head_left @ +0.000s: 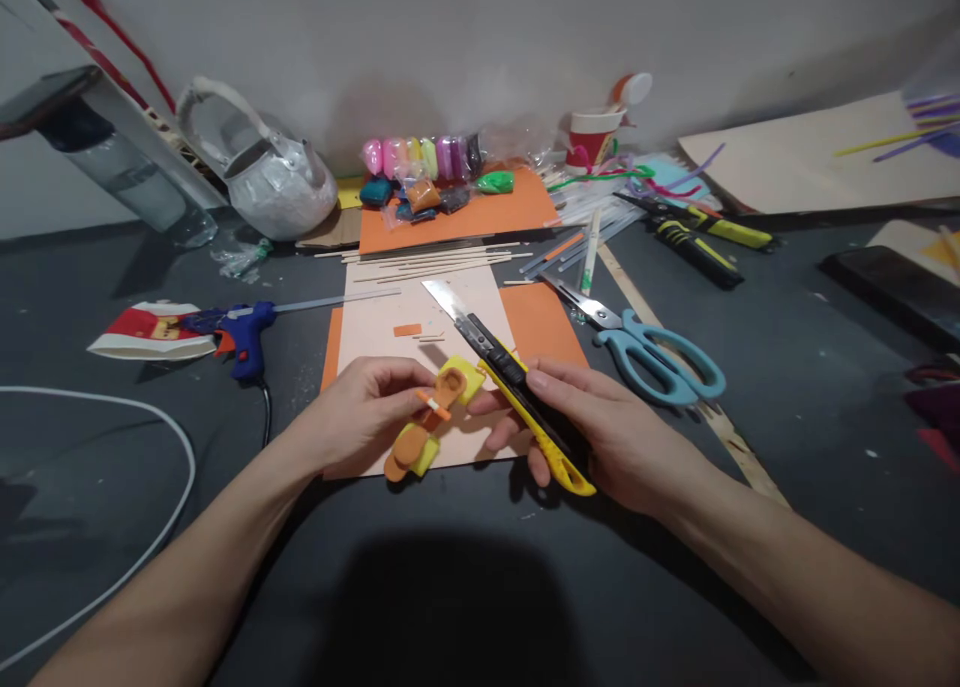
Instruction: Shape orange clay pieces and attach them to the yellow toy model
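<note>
Pinched in my left hand (379, 407) is a small clay figure (410, 445) in orange-brown and yellow, with a thin orange-and-white strip across its middle. My right hand (585, 417) wraps round a yellow and black utility knife (525, 397). Its blade is out and points up and to the left, away from the figure. Both hands are above a pale paper sheet (420, 357) lying over orange paper (540, 322). On the sheet lie a small orange scrap (407, 330) and short stick pieces (430, 338).
Left are a blue glue gun (247, 337), a silver kettle (281, 192) and a water bottle (139, 177). Thin wooden sticks (435, 262) and packets of coloured clay (424, 157) lie behind. Right are blue-handled scissors (660, 362), pliers (697, 252) and a red cup (594, 139).
</note>
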Demonstrator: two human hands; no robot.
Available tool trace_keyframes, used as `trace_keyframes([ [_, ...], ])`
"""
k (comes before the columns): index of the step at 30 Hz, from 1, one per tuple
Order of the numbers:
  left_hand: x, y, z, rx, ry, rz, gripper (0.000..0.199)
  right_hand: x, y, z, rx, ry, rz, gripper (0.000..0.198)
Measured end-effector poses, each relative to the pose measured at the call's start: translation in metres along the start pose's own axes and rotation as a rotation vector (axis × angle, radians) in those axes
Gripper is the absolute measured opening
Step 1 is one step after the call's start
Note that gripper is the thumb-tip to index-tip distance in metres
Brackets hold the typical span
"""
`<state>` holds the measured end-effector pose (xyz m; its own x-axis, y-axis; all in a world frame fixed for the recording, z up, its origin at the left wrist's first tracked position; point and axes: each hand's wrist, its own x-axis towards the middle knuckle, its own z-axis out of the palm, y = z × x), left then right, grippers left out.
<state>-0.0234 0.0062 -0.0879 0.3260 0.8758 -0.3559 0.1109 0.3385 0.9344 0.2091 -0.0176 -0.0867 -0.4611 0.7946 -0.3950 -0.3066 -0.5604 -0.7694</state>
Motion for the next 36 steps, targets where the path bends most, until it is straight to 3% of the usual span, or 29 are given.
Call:
trace_keyframes([
  [4, 0.001, -0.005, -0.004, 0.037, 0.033, -0.007, 0.019, 0.003, 0.001, -0.001, -0.005, 0.037, 0.005, 0.025],
  [10, -0.015, 0.007, -0.006, 0.179, 0.168, 0.06, 0.043, 0.004, 0.005, -0.003, -0.037, 0.076, 0.003, 0.022],
  [15, -0.034, 0.023, 0.013, 0.565, 0.265, 0.088, 0.056, 0.002, -0.003, -0.011, -0.122, 0.08, -0.049, 0.026],
  [18, -0.033, 0.033, 0.023, 0.789, 0.295, 0.109, 0.053, -0.003, -0.016, -0.018, -0.187, 0.097, -0.083, 0.03],
  [22, -0.02, 0.045, 0.029, 1.052, 0.235, 0.078, 0.043, -0.018, -0.034, -0.024, -0.39, 0.098, -0.108, 0.033],
  [26, -0.006, 0.049, 0.034, 1.179, 0.197, 0.013, 0.041, -0.04, -0.037, -0.029, -0.508, 0.179, 0.012, 0.038],
  [31, 0.002, 0.047, 0.039, 1.19, 0.174, -0.015, 0.035, -0.055, -0.018, -0.034, -0.493, 0.283, 0.194, 0.042],
  [36, 0.004, 0.047, 0.042, 1.213, 0.171, -0.04, 0.032, -0.052, -0.006, -0.04, -0.56, 0.212, 0.272, 0.047],
])
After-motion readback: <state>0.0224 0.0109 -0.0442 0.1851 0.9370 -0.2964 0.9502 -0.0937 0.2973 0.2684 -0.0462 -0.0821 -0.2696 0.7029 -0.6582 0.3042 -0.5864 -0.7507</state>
